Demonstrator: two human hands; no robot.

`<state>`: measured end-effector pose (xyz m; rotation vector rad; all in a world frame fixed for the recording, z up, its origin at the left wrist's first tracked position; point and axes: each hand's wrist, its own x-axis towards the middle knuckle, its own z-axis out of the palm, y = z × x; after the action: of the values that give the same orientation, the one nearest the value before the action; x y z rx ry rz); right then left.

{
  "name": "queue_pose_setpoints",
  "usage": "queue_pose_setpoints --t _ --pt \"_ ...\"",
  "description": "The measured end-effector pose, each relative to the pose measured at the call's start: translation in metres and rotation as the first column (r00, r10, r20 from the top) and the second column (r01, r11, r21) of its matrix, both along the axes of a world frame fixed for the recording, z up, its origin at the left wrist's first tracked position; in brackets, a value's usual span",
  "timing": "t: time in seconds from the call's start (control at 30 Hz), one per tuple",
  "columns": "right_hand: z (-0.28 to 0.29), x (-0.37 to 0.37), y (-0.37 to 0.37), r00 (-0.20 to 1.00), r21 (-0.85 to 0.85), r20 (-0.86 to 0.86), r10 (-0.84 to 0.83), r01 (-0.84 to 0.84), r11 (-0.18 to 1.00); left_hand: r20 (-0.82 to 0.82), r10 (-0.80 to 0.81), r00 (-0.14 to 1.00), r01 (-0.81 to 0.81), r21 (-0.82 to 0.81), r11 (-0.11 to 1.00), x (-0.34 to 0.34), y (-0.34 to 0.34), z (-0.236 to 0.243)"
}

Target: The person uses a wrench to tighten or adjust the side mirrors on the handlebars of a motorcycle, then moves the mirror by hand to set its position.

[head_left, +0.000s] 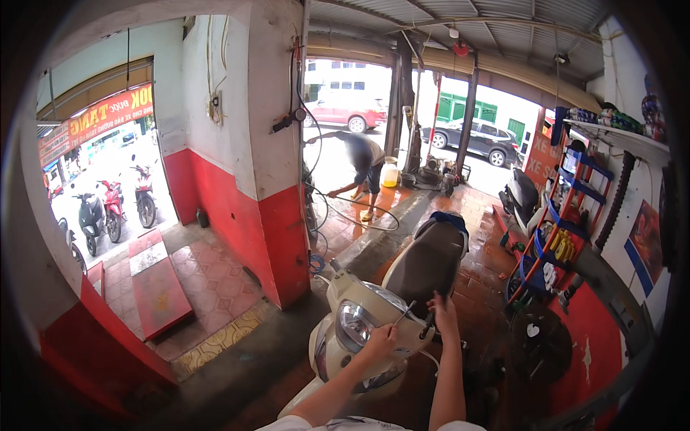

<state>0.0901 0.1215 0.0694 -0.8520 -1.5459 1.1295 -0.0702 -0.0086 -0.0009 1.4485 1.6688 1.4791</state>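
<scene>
A cream scooter (pixel 381 296) with a dark seat (pixel 430 262) stands in front of me, its round headlight (pixel 355 323) toward me. My left hand (pixel 382 340) is closed at the handlebar, with a thin metal rod (pixel 407 312) sticking up from its fingers; I cannot tell whether the rod is a loose tool or part of the scooter. Just right of it, my right hand (pixel 443 316) is raised beside the black handlebar grip (pixel 428 327). Its fingers are bent together, and what they hold is too small to make out.
Ahead, another person (pixel 364 159) bends over with a hose (pixel 374 224) near a yellow-white bucket (pixel 389 172). A red-and-blue shelf rack (pixel 557 223) lines the right wall beside another scooter (pixel 519 197). Left are a red-and-white pillar (pixel 277 208) and a red ramp (pixel 159 287).
</scene>
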Motion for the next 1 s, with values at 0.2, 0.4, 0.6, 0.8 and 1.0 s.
queue_pose_setpoints --t 0.2,0.4,0.6,0.8,1.0 --pt "0.029 -0.044 -0.082 0.905 0.546 0.416 -0.082 -0.177 0.819 -0.248 0.159 0.955 -0.099 0.239 0.966 -0.038 0.018 -0.068" --pt "-0.028 0.025 -0.1 0.951 0.427 -0.082 -0.298 0.304 0.852 -0.03 -0.039 0.999 0.035 -0.126 0.991 -0.011 0.001 -0.008" --pt "-0.008 0.021 -0.03 0.971 -0.014 -0.21 -0.117 0.116 0.993 -0.048 -0.012 0.999 0.009 -0.073 0.997 -0.01 0.003 -0.006" --pt "0.031 -0.036 -0.056 0.924 0.326 0.375 -0.079 -0.051 0.944 -0.002 -0.028 1.0 0.028 -0.081 0.996 -0.018 0.005 -0.021" --pt "-0.034 -0.002 -0.091 0.967 0.65 0.095 -0.235 0.118 0.751 0.025 -0.097 0.995 0.097 0.014 0.995 -0.022 0.018 -0.03"
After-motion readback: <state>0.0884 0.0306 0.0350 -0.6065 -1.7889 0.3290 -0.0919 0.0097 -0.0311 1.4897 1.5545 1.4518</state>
